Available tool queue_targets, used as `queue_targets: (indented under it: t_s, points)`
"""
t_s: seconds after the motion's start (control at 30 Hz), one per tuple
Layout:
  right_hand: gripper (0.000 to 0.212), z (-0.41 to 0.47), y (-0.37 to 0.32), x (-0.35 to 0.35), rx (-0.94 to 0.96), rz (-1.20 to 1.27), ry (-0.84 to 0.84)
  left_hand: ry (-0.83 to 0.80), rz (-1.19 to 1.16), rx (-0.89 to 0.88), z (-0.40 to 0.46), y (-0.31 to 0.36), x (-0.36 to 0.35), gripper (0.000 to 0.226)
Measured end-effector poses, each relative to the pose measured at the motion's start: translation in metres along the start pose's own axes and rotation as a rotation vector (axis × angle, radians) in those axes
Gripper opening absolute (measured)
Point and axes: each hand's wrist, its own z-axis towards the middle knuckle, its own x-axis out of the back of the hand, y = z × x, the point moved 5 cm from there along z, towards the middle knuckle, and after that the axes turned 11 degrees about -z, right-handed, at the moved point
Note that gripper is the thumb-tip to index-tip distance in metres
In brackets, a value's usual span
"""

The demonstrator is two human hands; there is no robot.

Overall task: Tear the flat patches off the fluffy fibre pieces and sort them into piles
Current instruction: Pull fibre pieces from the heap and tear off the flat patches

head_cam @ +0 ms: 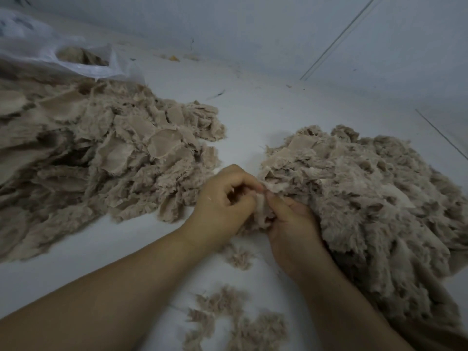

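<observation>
Both hands meet in the middle of the view over one beige fluffy fibre piece (262, 214). My left hand (222, 201) pinches its upper edge with curled fingers. My right hand (291, 224) grips the same piece from the right, thumb on top. A large heap of fluffy pieces with flat patches (101, 153) spreads over the left. Another big fluffy heap (367, 198) lies on the right, touching my right hand. Small loose fibre tufts (238, 317) lie near me between my forearms.
A clear plastic bag (63, 51) holding more beige pieces sits at the far left. The white floor (253, 110) runs back to a pale wall (278, 26). A small tuft (240, 257) lies under my wrists. Tiny scraps (174, 58) dot the floor by the wall.
</observation>
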Motion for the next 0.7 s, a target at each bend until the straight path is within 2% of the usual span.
queue_targets:
  t_s: [0.07,0.13,0.2,0.37,0.47,0.6,0.63,0.7]
  points:
    - [0.031,-0.001,-0.001,-0.001,-0.011,-0.038,-0.012,0.057,-0.084,0.162,0.003,-0.011,0.004,0.012]
    - [0.030,-0.002,-0.001,-0.002,-0.026,-0.060,-0.014,0.024,-0.092,0.264,0.004,-0.018,0.003,0.015]
    - [0.032,-0.002,0.000,-0.002,-0.043,-0.051,0.000,0.035,-0.129,0.301,0.004,-0.020,0.002,0.011]
    - [0.028,0.003,0.002,0.001,-0.053,0.024,0.068,0.105,-0.276,0.440,0.004,-0.025,0.005,0.029]
    - [0.030,0.003,0.002,0.002,-0.031,0.033,0.054,0.096,-0.269,0.445,0.004,-0.023,0.005,0.032]
    - [0.060,-0.005,-0.006,-0.003,0.030,-0.072,-0.028,0.063,-0.291,0.440,0.003,-0.024,0.004,0.032]
    - [0.058,-0.005,-0.005,-0.002,0.032,-0.097,-0.030,0.058,-0.318,0.446,0.003,-0.025,0.004,0.029]
    - [0.035,-0.002,-0.001,-0.001,0.037,-0.109,-0.032,0.072,-0.372,0.467,0.004,-0.027,0.005,0.018]
